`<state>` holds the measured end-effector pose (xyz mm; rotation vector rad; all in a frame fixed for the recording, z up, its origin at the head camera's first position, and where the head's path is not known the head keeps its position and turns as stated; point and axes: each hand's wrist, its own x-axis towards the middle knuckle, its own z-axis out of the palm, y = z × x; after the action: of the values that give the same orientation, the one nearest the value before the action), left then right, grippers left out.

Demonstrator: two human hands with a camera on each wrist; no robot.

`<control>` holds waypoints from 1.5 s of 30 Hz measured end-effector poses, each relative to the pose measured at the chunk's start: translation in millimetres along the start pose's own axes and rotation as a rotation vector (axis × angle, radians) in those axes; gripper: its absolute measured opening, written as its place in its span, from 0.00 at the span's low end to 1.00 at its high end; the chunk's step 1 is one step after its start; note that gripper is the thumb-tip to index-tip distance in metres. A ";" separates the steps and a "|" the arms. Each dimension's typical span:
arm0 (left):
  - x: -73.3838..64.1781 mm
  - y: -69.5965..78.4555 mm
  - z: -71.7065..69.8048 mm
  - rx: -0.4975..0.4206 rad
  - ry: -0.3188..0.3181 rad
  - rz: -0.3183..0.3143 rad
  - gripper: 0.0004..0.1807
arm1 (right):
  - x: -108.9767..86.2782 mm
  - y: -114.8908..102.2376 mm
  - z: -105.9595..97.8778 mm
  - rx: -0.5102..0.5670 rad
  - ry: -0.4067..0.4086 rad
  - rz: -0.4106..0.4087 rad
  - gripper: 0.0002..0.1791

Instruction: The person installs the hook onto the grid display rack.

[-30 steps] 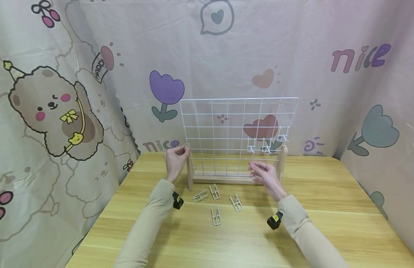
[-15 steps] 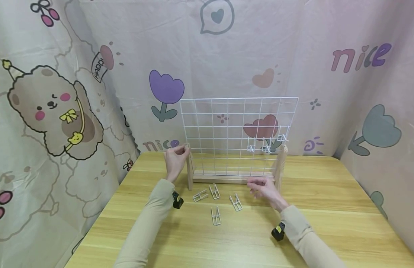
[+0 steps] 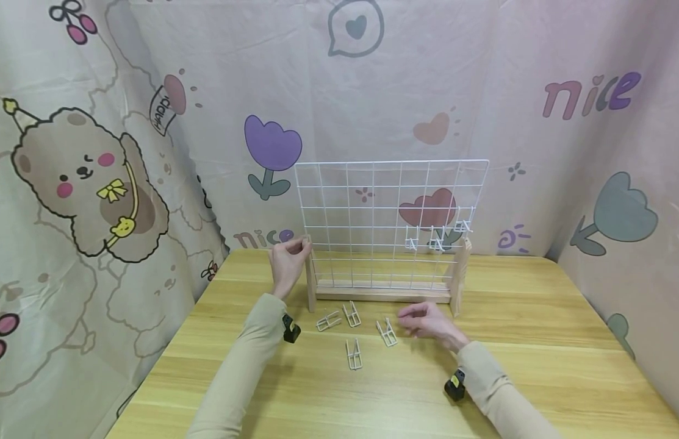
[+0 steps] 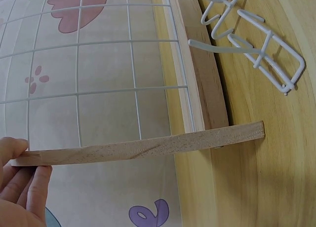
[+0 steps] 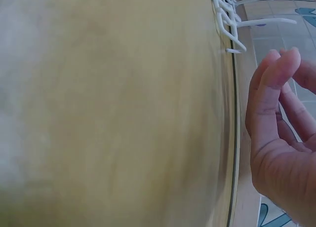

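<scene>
A white wire grid panel (image 3: 391, 161) stands upright in a wooden stand (image 3: 383, 296). My left hand (image 3: 287, 262) pinches the top of the stand's left post (image 4: 138, 149) between thumb and fingers. Lower right of the grid, up to 3 white wire hooks (image 3: 436, 244) hang on it. Several more lie loose on the table in front. My right hand (image 3: 429, 322) hovers just right of the nearest loose hook (image 3: 387, 335), apart from it. Its fingers (image 5: 266, 103) are loosely bent, with nothing between them and the thumb.
Three other loose hooks lie further left: one tilted near the left post (image 3: 328, 321), one beside it (image 3: 352, 314) and one nearer the front (image 3: 354, 355). Behind the wooden table (image 3: 295, 396) hangs a printed curtain (image 3: 207, 73).
My right hand has come down from in front of the grid's lower right toward the table, close to the rightmost loose hook. The left hand stays on the post.
</scene>
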<state>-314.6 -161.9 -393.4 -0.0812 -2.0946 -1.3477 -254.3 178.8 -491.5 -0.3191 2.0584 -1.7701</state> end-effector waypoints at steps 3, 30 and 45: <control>-0.1 0.2 0.1 0.001 0.002 -0.001 0.11 | 0.6 1.6 1.3 -0.015 -0.023 -0.011 0.21; -0.1 -0.3 -0.3 -0.005 0.001 0.000 0.11 | 5.0 -0.9 17.6 -0.120 -0.069 0.026 0.15; 0.1 -1.5 -0.1 -0.012 0.006 0.005 0.11 | 11.0 -1.7 25.8 -0.283 -0.014 0.040 0.10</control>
<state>-315.1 -162.7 -394.5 -0.0875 -2.0795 -1.3561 -252.8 151.0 -494.5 -0.3672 2.2901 -1.4492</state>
